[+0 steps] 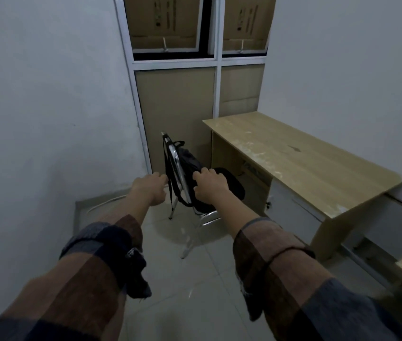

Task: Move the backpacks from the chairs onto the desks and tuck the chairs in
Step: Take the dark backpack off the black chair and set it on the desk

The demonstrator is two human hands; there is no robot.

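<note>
Our left hand (149, 187) curled by the strap, grip unclear; our right hand (208, 184) lay spread on the backpack (190, 163) on the chair (179, 168). Table (301, 158) at 2 o'clock, window (195, 28) at 12.

Left arm: extended forward from lower left of frame toward centre, sleeve of brown and dark plaid pushed back above the wrist, forearm bare. Left grip (149, 188): palm down, fingers curled loosely, knuckles forward, closure on anything not discernible. Right arm: extended from lower right toward centre, matching plaid sleeve rolled to mid-forearm, thin dark band around the cuff. Right grip (208, 184): palm down, fingers bent downward at the tips, slightly spread. Both wrists level, apart.
</note>
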